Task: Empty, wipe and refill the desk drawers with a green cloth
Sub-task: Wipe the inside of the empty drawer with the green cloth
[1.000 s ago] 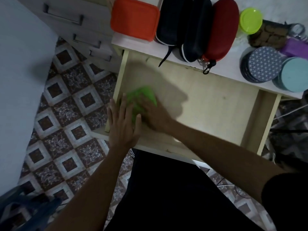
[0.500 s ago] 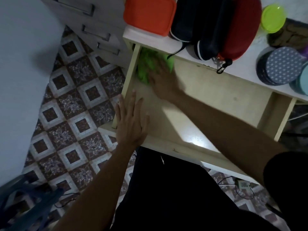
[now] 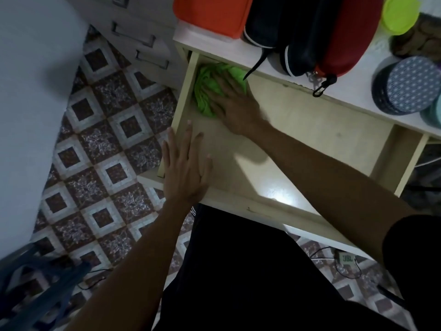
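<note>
Green cloth (image 3: 207,91) is pressed flat by the right hand (image 3: 235,108) into the emptied drawer (image 3: 310,130)'s back corner; the left hand (image 3: 185,168), fingers straight, steadies its front; wiping is judged underway, the remaining floor next.

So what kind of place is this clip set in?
Most likely a room at home with a desk. A pale wooden drawer is pulled open under a desktop crowded with zip cases and round tins, over a patterned tile floor.

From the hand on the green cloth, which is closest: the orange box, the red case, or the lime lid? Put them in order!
From the right hand on the cloth:
1. Orange box, desk's left end.
2. Red case, middle of the desk.
3. Lime lid, far right.
</note>
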